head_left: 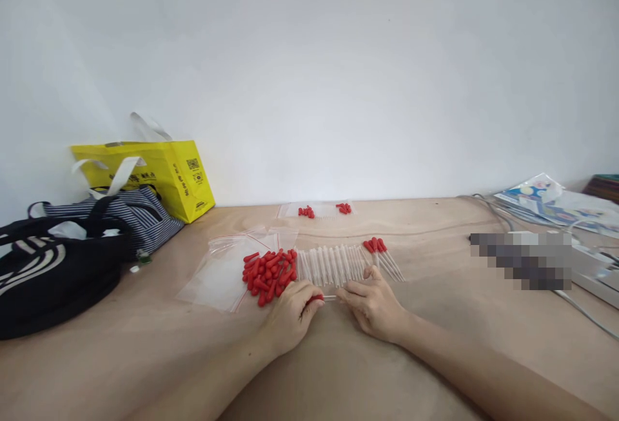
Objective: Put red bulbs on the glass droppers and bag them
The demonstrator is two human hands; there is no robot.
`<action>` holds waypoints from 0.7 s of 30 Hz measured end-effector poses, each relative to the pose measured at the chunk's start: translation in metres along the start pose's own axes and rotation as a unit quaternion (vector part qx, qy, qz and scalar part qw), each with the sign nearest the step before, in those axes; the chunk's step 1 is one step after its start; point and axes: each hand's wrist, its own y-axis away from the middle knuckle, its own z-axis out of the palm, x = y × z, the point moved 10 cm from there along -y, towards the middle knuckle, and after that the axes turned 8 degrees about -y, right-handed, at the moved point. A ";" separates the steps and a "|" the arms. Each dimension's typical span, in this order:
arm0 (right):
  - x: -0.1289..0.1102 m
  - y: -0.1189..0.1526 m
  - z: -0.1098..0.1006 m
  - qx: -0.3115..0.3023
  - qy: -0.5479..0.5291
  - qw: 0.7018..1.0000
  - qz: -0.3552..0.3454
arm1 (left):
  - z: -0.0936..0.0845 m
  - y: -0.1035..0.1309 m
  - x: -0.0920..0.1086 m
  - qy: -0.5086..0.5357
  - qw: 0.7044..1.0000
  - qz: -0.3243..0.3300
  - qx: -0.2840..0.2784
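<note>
My left hand [292, 316] is closed around a red rubber dropper bulb [316, 298]. A thin clear dropper tube [329, 298] runs from that bulb to my right hand [371, 305], whose fingers pinch its other end. How far the tube sits inside the bulb is hidden by my fingers. Just beyond my hands lies a row of clear dropper tubes [331, 265], side by side. A pile of loose red bulbs [268, 274] rests left of the row. To its right lie several droppers [385, 258] with red bulbs on their tubes.
Clear zip bags [213, 279] lie under and beside the pile. Smaller red bulbs [306, 212] sit by the wall. At left stand a yellow bag [191, 182], a striped bag [149, 218] and a black bag [58, 279]. A power strip [597, 269] with cables is at right.
</note>
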 end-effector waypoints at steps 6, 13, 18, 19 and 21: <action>-0.008 -0.003 -0.009 0.028 -0.013 0.999 -0.011 | -0.008 0.002 0.019 -0.103 0.992 0.060 0.042; -0.012 -0.006 -0.006 0.033 -0.018 0.999 -0.007 | -0.010 0.002 0.027 -0.150 0.984 0.077 0.060; -0.008 -0.003 -0.004 0.044 -0.004 0.999 -0.004 | -0.017 0.000 0.030 -0.182 0.971 0.119 0.101; -0.007 -0.002 -0.005 0.050 0.005 0.999 -0.004 | -0.020 0.001 0.031 -0.187 0.966 0.129 0.122; -0.004 -0.001 -0.007 0.065 0.026 0.998 -0.005 | -0.027 0.003 0.031 -0.192 0.955 0.149 0.170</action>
